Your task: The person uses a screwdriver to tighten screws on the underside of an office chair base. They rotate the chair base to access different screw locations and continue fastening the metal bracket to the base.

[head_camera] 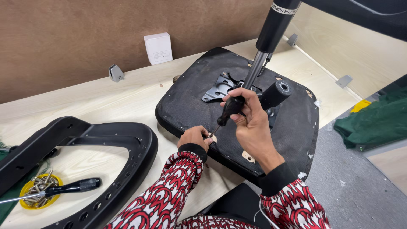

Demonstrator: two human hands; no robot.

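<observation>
Red-and-white patterned sleeves with black cuffs enter from the lower edge and lead to both hands, which meet on the near edge of an upturned black chair seat (292, 123) lying on the pale wooden table (106, 95). Right hand (250, 121): fingers wrapped tightly around the black handle of a screwdriver (229, 111), whose thin shaft slants down and to the left so that its tip meets the seat underside just beside the left hand. Left hand (194, 136): curled, fingertips pinched together at the screwdriver tip, apparently on a small fastener too small to make out. Behind the hands, a black metal mounting plate (220, 87) sits at the middle of the seat underside; a gas-lift cylinder (271, 34) rises from it, tilted toward the upper right, and a short black lever knob (277, 92) projects to the right of it. On the table at left lies a curved black plastic chair frame (127, 140) with a row of holes along its rim. Within its opening, a second screwdriver (63, 188) with a black handle rests across a shallow yellow dish of screws (40, 188). Against the brown back wall stands a small white box (158, 48), with a grey metal bracket (115, 73) to its left. Green fabric (377, 123) lies on the grey floor at right.
</observation>
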